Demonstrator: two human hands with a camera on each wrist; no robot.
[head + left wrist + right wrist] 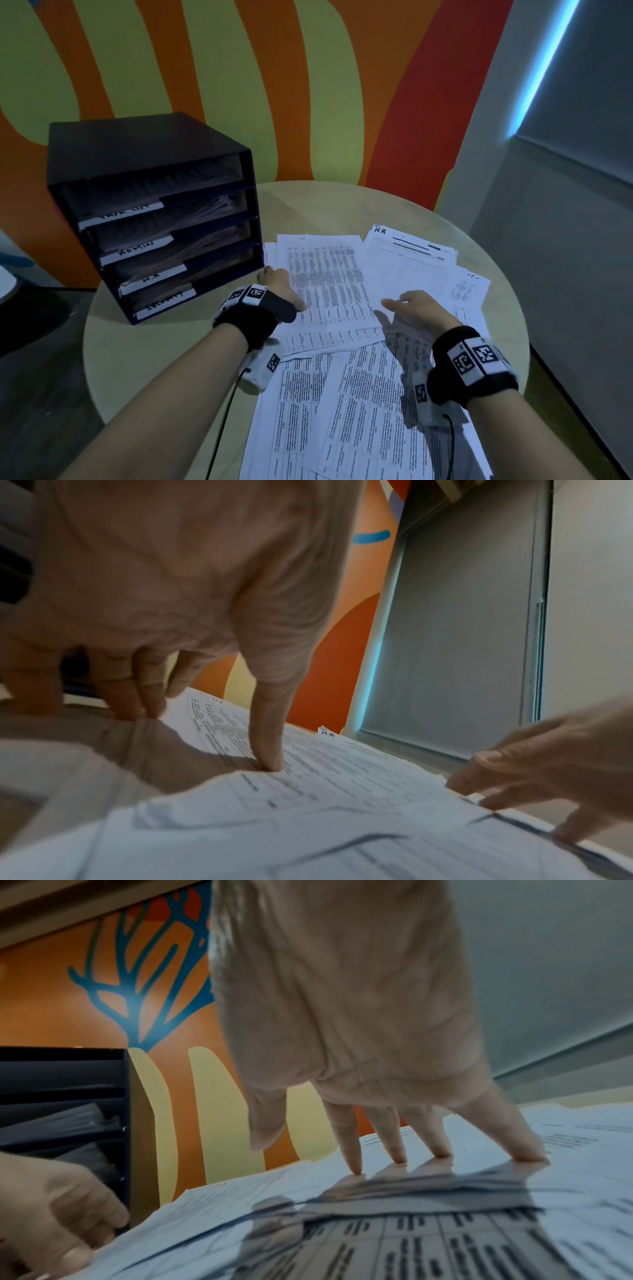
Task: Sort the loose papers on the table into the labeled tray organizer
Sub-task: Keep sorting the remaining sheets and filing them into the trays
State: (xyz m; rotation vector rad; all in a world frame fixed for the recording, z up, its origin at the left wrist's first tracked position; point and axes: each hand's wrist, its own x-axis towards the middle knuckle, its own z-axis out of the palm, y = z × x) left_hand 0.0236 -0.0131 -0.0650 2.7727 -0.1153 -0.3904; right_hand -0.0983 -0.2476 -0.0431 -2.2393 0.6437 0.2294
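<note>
Several loose printed papers (342,394) lie spread over the round table (164,359). The dark tray organizer (154,205) stands at the back left, with white labels on its four trays; the third reads "H.R" (152,278). My left hand (279,286) holds the left edge of a table-printed sheet (325,274): the thumb (270,758) presses on top and the fingers (137,699) curl at the edge. My right hand (411,305) is spread flat, its fingertips (441,1153) pressing on the overlapping sheets. A sheet marked "H.R" (407,250) lies beyond it.
The organizer's trays hold papers inside. A striped orange and green wall stands behind the table, and a grey wall (565,205) with a blue light strip is to the right. Bare tabletop (325,205) shows behind the papers and in front of the organizer.
</note>
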